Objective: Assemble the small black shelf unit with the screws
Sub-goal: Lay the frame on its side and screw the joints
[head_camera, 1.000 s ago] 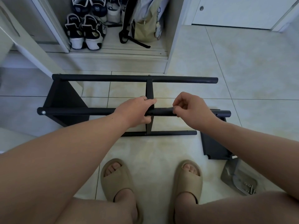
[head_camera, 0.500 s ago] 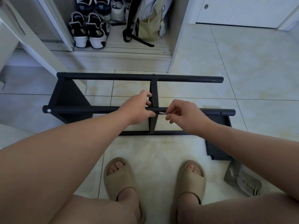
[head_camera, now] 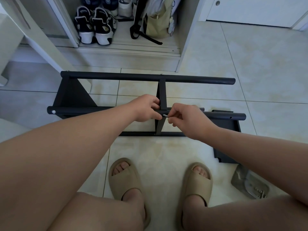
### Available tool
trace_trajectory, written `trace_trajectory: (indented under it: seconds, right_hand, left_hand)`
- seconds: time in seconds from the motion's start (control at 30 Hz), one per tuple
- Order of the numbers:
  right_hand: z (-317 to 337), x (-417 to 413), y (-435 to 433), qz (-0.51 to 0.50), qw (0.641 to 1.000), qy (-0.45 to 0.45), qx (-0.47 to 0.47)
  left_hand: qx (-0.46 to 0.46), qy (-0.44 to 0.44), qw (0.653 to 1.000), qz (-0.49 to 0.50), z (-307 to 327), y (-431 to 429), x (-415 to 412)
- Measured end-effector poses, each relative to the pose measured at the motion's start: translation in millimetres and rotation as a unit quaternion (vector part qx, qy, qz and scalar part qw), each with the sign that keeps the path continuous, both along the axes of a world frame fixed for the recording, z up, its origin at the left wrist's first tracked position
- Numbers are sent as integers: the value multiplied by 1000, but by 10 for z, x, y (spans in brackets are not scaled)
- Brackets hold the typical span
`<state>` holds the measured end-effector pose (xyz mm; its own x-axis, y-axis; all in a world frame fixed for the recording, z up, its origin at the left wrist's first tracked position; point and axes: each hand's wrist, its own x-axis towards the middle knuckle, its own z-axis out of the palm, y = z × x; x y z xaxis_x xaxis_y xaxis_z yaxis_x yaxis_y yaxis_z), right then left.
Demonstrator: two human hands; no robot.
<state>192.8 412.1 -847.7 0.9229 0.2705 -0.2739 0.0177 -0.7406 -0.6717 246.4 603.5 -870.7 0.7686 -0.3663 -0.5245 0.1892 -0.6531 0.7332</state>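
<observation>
The black shelf frame [head_camera: 146,77] lies on the tiled floor: two long round rails, a solid end panel [head_camera: 73,95] on the left and a thin middle upright [head_camera: 162,95]. My left hand [head_camera: 146,108] grips the near rail just left of the upright. My right hand [head_camera: 185,120] pinches a small silver screw [head_camera: 165,115] and holds it at the rail beside the upright. A loose black end panel [head_camera: 225,130] lies by the rail's right end, partly hidden by my right forearm.
A clear plastic bag [head_camera: 250,184] with small hardware lies at the lower right. My feet in tan slides [head_camera: 125,179] stand close to the frame. Behind it is an open closet with sneakers [head_camera: 95,25] and a bag [head_camera: 155,19].
My right hand drew back from gripping the rail to pinching a silver screw at the joint. The left hand kept its hold by the upright. The view shifted slightly.
</observation>
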Motion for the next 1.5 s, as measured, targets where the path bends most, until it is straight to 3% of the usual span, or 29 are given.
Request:
trace_trajectory:
  seconds: [0.63, 0.77, 1.03, 1.23, 1.5]
  right_hand:
    - [-51, -8, 113, -55, 998, 35, 16]
    - [-74, -7, 155, -36, 999, 20, -10]
    - [-68, 2, 148, -43, 999, 21, -21]
    - [-64, 15, 153, 18, 997, -12, -70]
    - [-114, 15, 129, -62, 995, 62, 49]
  left_hand:
    - [26, 47, 998, -32, 73, 21, 67]
    - [76, 43, 993, -78, 115, 22, 88]
    - [78, 48, 993, -81, 92, -33, 104]
    - [94, 61, 990, -86, 98, -24, 133]
    - [101, 74, 987, -104, 130, -38, 146]
